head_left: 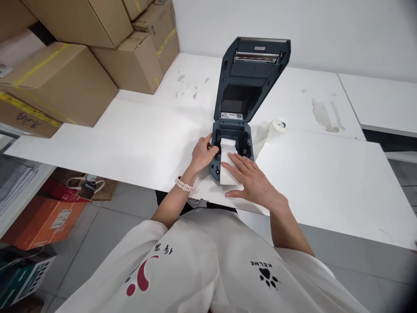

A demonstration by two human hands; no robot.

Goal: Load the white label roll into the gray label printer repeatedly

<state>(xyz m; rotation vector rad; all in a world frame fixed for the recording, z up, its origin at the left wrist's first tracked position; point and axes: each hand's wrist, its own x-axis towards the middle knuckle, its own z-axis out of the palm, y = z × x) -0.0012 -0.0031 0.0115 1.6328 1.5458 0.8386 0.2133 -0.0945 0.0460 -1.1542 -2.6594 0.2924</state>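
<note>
A dark blue-grey label printer (215, 167) stands on the white table with its lid (224, 78) raised. A strip of white label paper (229, 177) runs out of its body over the front edge. My left hand (202, 154) grips the printer's left side wall, thumb over the inner edge and fingers toward the outside. Flat on the paper strip lies my right hand (252, 178), its fingers stretched out and spread. Part of the printer's right front is hidden under that hand.
A small roll of white tape or labels (275, 127) sits right of the printer, a pale strip trailing from it. Cardboard boxes (130, 61) are stacked at the table's back left. An orange box (45, 221) is on the lower left, below table height. The table's front edge is close to my body.
</note>
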